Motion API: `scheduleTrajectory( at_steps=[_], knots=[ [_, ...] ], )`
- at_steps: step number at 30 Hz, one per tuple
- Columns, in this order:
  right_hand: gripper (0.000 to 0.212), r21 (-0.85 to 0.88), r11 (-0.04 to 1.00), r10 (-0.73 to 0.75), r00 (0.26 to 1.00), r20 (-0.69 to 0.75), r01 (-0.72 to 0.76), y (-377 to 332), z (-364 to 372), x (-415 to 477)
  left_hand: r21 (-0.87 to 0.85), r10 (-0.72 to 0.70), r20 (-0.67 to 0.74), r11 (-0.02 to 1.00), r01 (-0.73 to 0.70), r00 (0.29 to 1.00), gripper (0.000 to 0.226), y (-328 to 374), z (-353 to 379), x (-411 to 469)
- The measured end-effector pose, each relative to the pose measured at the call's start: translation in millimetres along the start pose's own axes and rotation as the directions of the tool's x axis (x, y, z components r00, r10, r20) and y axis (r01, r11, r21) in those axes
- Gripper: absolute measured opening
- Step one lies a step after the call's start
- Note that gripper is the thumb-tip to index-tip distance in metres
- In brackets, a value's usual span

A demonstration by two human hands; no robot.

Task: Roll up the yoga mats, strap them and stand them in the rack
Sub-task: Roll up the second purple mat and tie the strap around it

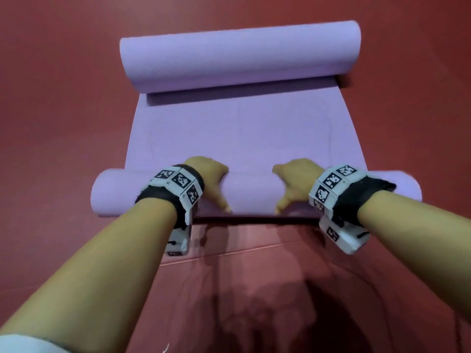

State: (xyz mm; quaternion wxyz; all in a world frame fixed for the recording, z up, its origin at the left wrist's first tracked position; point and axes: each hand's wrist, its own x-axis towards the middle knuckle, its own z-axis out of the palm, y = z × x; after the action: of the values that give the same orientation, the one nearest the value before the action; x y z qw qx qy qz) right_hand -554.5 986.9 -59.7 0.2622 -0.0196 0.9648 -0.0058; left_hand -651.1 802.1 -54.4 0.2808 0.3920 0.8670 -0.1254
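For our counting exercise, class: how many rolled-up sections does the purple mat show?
2. The far roll lies at the far end of the mat; the near roll at its near end, under the left hand and right hand.

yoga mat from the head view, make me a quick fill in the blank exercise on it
1. The yoga mat is ____ in colour.
2. It lies on a floor that is ____.
3. It is rolled up at ____ ends, with a flat stretch between.
4. The left hand and the right hand grip the near roll; the far roll has ____ hands on it.

Missing words: purple; red; both; no
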Motion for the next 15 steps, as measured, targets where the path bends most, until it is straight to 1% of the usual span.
scheduleTrajectory(
  at_steps=[2, 4, 7, 9, 10, 11, 12, 13, 14, 15],
  knots=[
    [0.078, 0.074, 0.997, -0.044, 0.986, 0.162, 0.032, -11.0, 12.2, -12.1, -0.07, 0.046, 0.19, 0.997, -0.033, 0.981, 0.068, 3.9, 10.2, -13.7],
    [0.076, 0.175, 0.984, -0.081, 0.96, 0.267, 0.034, -17.8, 19.7, -22.2, -0.151, 0.081, 0.289, 0.988, -0.038, 0.954, 0.064, 7.2, 22.4, -24.5],
    [0.068, 0.324, 0.945, -0.087, 0.926, 0.369, -0.04, -18.1, 20.8, -23.9, -0.259, 0.088, 0.326, 0.966, -0.001, 0.941, 0.064, 8.3, 33.9, -28.4],
    [0.07, 0.343, 0.935, -0.06, 0.913, 0.403, -0.09, -13.5, 17.7, -17.1, -0.323, 0.052, 0.327, 0.945, 0.06, 0.944, 0.079, 5.6, 28.9, -29.1],
    [0.076, 0.349, 0.93, -0.029, 0.922, 0.387, -0.117, -9.7, 15.2, -12.3, -0.335, 0.004, 0.293, 0.937, 0.099, 0.956, 0.088, 2.3, 24.9, -27.2],
    [0.081, 0.368, 0.916, 0.037, 0.947, 0.32, -0.16, -4.9, 14.3, -7.5, -0.322, -0.065, 0.208, 0.938, 0.131, 0.976, 0.092, -1.7, 20.9, -24.5],
    [0.079, 0.392, 0.898, 0.131, 0.971, 0.199, -0.201, 1.9, 11.9, -3.7, -0.287, -0.146, 0.072, 0.944, 0.16, 0.987, 0.084, -5.9, 17.0, -21.6],
    [0.066, 0.408, 0.881, 0.245, 0.969, 0.037, -0.239, 8.4, 10.4, -1.4, -0.229, -0.208, -0.089, 0.956, 0.184, 0.974, 0.067, -8.2, 14.0, -19.3],
    [0.05, 0.383, 0.883, 0.346, 0.927, -0.145, -0.27, 10.6, 9.8, -2.6, -0.147, -0.24, -0.218, 0.966, 0.211, 0.946, 0.049, -7.2, 14.7, -17.8],
    [0.039, 0.314, 0.901, 0.39, 0.875, -0.285, -0.299, 9.2, 9.5, -3.9, -0.067, -0.241, -0.311, 0.971, 0.231, 0.919, 0.041, -4.5, 15.7, -15.9]
  ],
)
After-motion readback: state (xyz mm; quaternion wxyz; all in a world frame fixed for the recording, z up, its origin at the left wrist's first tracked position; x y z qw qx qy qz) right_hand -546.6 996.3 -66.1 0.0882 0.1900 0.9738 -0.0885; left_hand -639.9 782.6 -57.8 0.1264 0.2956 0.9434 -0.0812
